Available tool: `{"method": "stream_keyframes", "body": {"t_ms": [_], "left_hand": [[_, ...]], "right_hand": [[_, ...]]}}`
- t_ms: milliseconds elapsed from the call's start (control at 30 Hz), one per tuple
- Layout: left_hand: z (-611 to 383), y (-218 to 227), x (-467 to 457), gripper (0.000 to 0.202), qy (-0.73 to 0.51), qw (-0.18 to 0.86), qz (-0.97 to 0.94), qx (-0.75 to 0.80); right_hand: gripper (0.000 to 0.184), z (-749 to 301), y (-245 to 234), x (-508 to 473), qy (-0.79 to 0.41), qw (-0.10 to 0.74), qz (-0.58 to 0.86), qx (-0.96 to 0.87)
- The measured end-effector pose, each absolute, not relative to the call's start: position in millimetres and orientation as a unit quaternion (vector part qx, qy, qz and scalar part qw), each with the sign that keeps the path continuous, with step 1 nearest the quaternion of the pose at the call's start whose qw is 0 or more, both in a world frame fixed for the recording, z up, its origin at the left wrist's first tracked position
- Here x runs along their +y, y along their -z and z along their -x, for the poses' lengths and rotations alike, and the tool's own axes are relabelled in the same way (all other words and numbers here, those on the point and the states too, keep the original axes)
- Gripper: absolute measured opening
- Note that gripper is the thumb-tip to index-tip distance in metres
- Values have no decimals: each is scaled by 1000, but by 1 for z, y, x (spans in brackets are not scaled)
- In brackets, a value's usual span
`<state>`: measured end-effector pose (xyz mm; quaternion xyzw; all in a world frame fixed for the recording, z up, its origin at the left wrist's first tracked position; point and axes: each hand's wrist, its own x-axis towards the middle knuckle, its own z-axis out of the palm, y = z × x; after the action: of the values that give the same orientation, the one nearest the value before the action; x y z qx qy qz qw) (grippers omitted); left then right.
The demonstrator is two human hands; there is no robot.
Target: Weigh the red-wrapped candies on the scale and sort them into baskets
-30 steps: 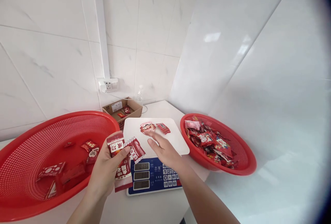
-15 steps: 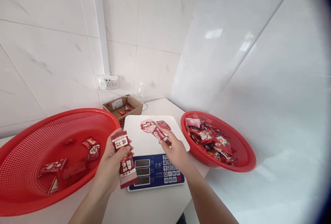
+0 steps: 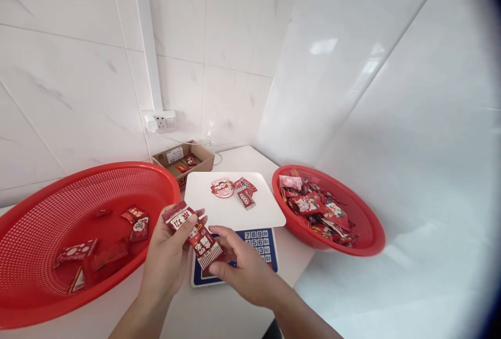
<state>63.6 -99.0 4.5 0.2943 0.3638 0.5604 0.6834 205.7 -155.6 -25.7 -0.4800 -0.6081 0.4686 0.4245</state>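
Note:
My left hand is closed on two red snack packets above the front of the scale. My right hand pinches the lower, long red packet at its striped end, so both hands grip it. Behind them the scale's white weighing plate carries three packets: a round pink one and two small red ones. The scale's blue keypad shows to the right of my right hand.
A large red mesh basket on the left holds several red packets. A smaller red basket on the right is heaped with packets. A cardboard box stands behind the scale near a wall socket. White tiled walls close the corner.
My right hand put a small red packet on the weighing plate, then came back and took hold of the long packet in my left hand.

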Motion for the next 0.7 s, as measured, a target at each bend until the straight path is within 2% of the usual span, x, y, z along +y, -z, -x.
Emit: {"method": "stream_keyframes", "body": {"t_ms": [67,167,333,433,567,633,700], "left_hand": [[-65,-3,-99,38,-562,685,-300,353],[-62,-2,-96,34,-569,674,-332,335],[-54,-3,-88,28,-603,620,-366,342],[-48,-4,-86,30,-638,567,-388,348],[-42,-5,-85,26,-655,521,-419,351],[-40,-6,-85,25,-657,518,-422,349],[-38,-9,-86,24,-655,518,-425,350]], "right_hand": [[52,-196,31,-158,-534,470,456,-535],[43,-198,29,-152,-553,528,469,-442],[36,-229,12,-136,-444,537,552,-458],[40,-246,12,-125,-355,490,614,-507],[45,-259,23,-116,-166,344,689,-615],[44,-259,29,-114,-68,293,694,-654],[42,-256,34,-112,-34,269,674,-688]]}}
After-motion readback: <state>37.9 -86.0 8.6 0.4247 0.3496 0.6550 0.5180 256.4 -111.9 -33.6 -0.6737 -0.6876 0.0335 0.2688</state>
